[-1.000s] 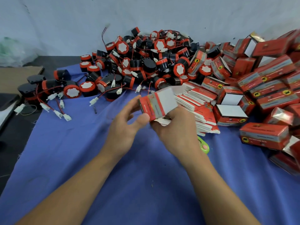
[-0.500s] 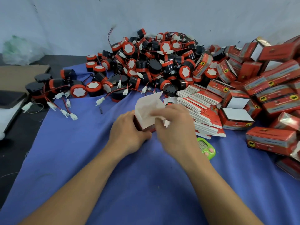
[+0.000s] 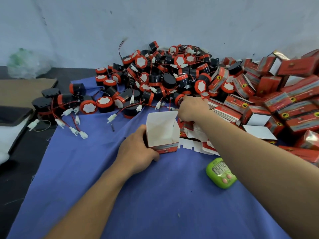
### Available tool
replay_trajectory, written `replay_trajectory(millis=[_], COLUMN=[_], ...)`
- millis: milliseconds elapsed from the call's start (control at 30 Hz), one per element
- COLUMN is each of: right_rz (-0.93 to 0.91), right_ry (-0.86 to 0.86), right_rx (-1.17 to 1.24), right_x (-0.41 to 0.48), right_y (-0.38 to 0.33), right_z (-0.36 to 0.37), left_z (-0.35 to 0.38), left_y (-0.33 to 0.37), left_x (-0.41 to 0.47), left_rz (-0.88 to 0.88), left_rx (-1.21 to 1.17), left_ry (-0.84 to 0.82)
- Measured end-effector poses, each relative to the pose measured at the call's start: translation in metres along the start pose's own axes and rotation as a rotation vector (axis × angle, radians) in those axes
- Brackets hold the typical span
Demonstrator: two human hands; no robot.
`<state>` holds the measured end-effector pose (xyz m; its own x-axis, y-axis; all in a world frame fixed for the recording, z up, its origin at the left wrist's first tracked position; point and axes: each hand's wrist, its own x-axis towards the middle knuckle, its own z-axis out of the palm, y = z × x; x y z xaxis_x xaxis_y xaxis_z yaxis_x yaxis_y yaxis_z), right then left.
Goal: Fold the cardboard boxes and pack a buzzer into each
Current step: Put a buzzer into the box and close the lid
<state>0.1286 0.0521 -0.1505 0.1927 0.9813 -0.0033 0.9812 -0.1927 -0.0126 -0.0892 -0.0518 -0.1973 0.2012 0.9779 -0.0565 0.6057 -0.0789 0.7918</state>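
Observation:
A folded red and white cardboard box stands upright on the blue cloth, its top flap open and its white inside showing. My left hand grips the box's left side and holds it steady. My right hand reaches past the box to the near edge of the buzzer pile. Its fingers curl over a red and black buzzer, which they mostly hide. A stack of flat unfolded boxes lies just right of that hand.
Several closed red boxes are heaped at the right. A green timer lies on the cloth under my right forearm. Loose buzzers with white plugs spread at the left. A brown cardboard sheet and a plastic bag sit at far left.
The box went from being folded between both hands to standing open on the cloth. My right hand left it and reached forward to a buzzer in the pile.

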Motion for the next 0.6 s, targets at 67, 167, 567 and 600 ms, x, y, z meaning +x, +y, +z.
replay_trajectory(millis=[67, 167, 567, 600], right_rz=[0.001, -0.006, 0.057, 0.123], right_ry=[-0.072, -0.096, 0.546, 0.464], right_rx=[-0.035, 0.086, 1.591, 1.871], right_x=[0.01, 0.016, -0.05, -0.057], right_y=[-0.003, 0.001, 0.022, 0.032], right_z=[0.004, 0.004, -0.048, -0.057], left_z=[0.0, -0.001, -0.002, -0.002], left_y=[0.0, 0.0, 0.006, 0.006], left_x=[0.0, -0.001, -0.003, -0.004], left_rz=[0.008, 0.007, 0.0, -0.002], left_rx=[0.007, 0.004, 0.006, 0.006], left_ry=[-0.006, -0.003, -0.008, -0.005])
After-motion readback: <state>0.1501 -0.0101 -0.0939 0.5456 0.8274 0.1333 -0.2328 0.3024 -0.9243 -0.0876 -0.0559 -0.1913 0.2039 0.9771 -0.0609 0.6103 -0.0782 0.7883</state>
